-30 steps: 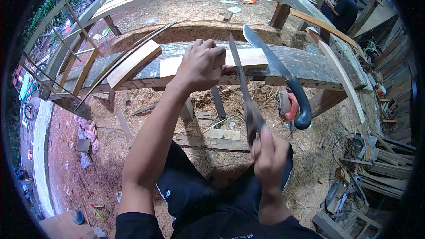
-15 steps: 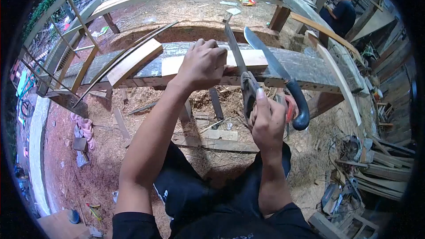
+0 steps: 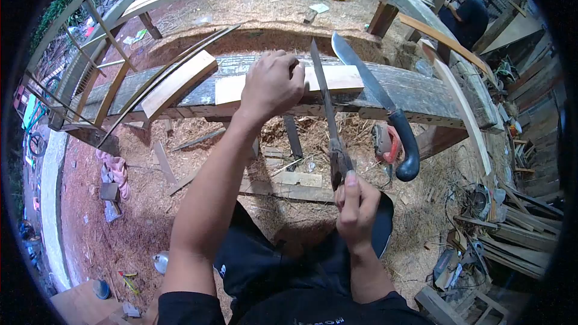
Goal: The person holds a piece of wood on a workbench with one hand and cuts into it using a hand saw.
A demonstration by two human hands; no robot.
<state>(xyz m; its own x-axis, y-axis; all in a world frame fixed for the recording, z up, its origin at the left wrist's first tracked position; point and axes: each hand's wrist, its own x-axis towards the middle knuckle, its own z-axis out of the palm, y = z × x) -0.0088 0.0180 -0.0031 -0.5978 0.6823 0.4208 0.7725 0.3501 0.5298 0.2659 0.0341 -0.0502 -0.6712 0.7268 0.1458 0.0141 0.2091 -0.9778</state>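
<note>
My left hand (image 3: 274,83) is closed over a pale wood block (image 3: 338,78) lying along the weathered beam (image 3: 409,91). The handle of a handsaw (image 3: 325,93) is in my right hand (image 3: 356,204), lower right of the block. Its narrow blade points away from me and crosses the block just right of my left hand. Right of the saw, a large knife (image 3: 373,81) with a black curved handle rests on the beam, the handle jutting over the near edge.
Another pale block (image 3: 179,83) and thin dark strips lie on the beam's left part, near a wooden frame (image 3: 90,66). A red-handled tool (image 3: 388,143) is below the beam. A person (image 3: 468,15) sits at the upper right. Scrap wood (image 3: 518,238) lies at right.
The saw and my right hand moved forward along the cut, then back toward me. My left hand stays on the block.
</note>
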